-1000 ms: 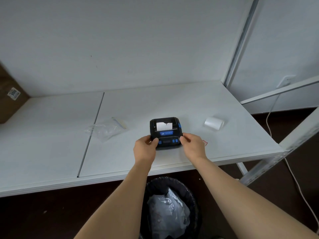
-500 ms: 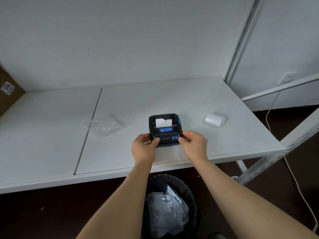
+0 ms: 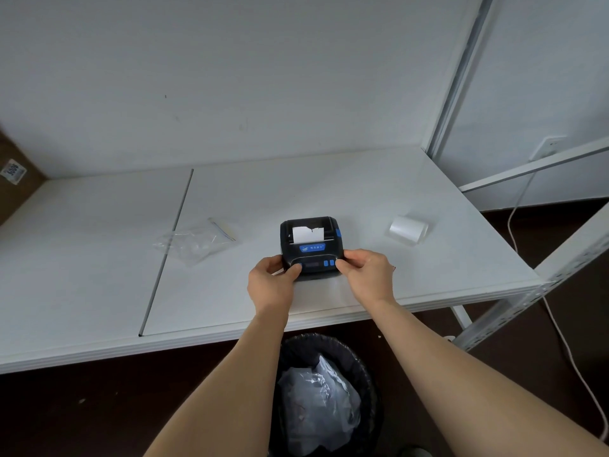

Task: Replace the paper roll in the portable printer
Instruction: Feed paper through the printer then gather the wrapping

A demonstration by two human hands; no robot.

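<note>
A small black portable printer [image 3: 309,244] with blue buttons sits on the white table [image 3: 362,199], lid closed, a torn strip of white paper sticking out of its slot. My left hand [image 3: 272,283] grips its near left corner, thumb on the front panel. My right hand [image 3: 365,275] grips the near right corner the same way. A white paper roll [image 3: 408,229] lies on its side on the table, to the right of the printer and apart from it.
An empty clear plastic bag [image 3: 194,240] lies left of the printer. A black bin [image 3: 326,394] lined with a plastic bag stands under the table's front edge. A cardboard box [image 3: 13,179] is at the far left, a white shelf frame [image 3: 543,285] and cable at the right.
Both hands stay on the printer's near corners. The view has shifted slightly; the printer has not visibly moved on the table.
</note>
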